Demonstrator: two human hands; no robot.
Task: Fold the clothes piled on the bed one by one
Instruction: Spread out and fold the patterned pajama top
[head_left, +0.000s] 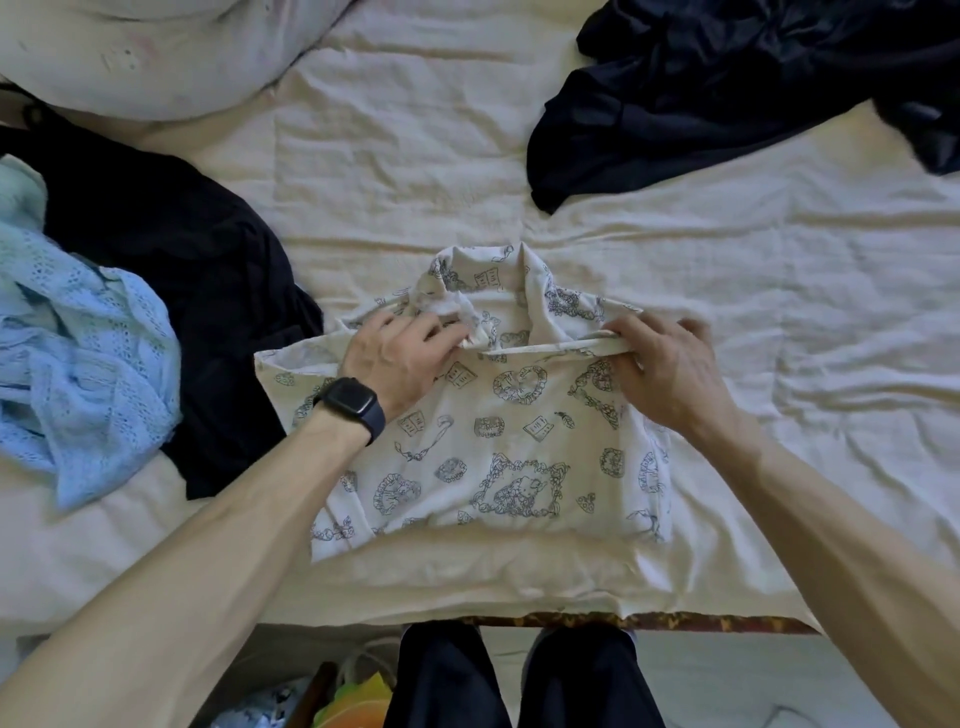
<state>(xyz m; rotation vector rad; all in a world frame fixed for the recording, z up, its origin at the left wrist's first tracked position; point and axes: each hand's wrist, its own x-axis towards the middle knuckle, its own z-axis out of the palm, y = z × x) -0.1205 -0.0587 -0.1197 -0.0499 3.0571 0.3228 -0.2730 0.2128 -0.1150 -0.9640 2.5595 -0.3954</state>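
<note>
A white garment with a dark line-drawn print (493, 452) lies flat on the bed near the front edge, its upper part bunched and rumpled. My left hand (400, 353), with a black watch on the wrist, pinches the bunched fabric at the garment's upper left. My right hand (670, 364) grips a narrow folded band at the garment's top right, pulled taut between both hands.
A light blue knit garment (78, 353) lies on a black garment (208, 291) at the left. A dark navy pile (727, 93) sits at the back right. A pale pillow (156, 52) is at the back left. The cream sheet (779, 312) covers the bed.
</note>
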